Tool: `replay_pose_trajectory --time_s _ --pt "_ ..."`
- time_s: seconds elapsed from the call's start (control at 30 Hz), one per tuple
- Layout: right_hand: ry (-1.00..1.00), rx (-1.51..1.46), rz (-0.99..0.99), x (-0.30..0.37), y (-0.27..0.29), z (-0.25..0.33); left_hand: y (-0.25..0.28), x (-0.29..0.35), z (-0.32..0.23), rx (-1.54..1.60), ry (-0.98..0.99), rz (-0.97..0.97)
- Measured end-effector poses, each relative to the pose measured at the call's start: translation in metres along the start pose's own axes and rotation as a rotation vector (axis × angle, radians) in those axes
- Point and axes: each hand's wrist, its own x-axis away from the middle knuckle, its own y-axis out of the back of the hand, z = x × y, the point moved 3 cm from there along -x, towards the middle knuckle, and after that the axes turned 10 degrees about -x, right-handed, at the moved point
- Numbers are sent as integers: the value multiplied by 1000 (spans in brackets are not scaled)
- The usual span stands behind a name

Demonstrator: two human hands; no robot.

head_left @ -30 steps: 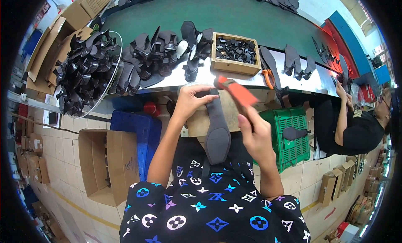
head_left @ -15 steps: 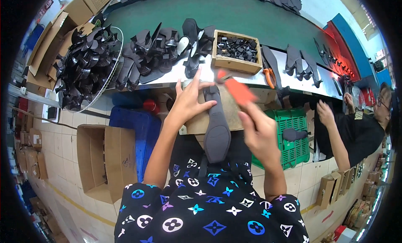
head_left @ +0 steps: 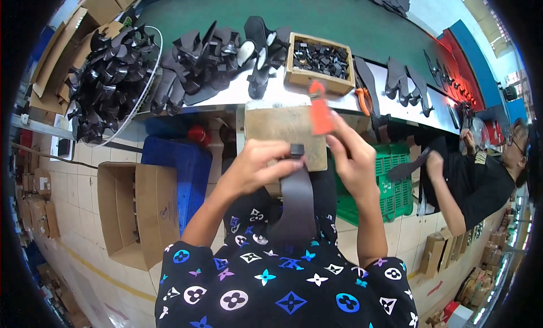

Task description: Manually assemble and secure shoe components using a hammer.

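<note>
Hands on sole, over wooden block

Sole: dark, long, upright from lap to block edge. Left hand: forearm raised from lower left, fingers curled, grasping the sole's upper end. Right hand: wrist bent inward, fingers clenched on orange-handled tool. Wooden block behind. Tabletop beyond, carrying box of black parts.

Matt dark grey leather-like shoe sole, smooth orange plastic tool handle, rough worn wooden block, green plastic crate.

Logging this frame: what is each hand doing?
Left hand: closed on the dark shoe sole.
Right hand: closed on the orange tool.
</note>
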Motion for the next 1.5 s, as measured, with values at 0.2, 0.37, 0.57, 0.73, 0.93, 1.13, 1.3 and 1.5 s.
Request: replay_pose_trajectory --time_s 0.2,0.37,0.57,0.73,0.93,1.13,1.3,1.5 --pt "224 222 449 -2 -28 -14 -12 34 -59 470 288 203" --pt "-279 -1118 429 26 -29 19 -27 33 -69 746 388 291" --pt "-349 -1280 404 35 -32 34 -43 39 -74 857 310 401" --pt "-326 -1249 404 35 -25 42 -41 42 -79 834 271 447" --pt "-354 -1194 318 45 -24 43 -47 44 -77 838 360 423" --pt "-360 -1176 321 48 -20 46 -49 43 -79 821 360 495" --pt "-371 -1009 188 45 -11 51 -42 34 -81 738 384 455" --pt "-165 -573 254 45 16 54 -45 22 -86 338 188 424"
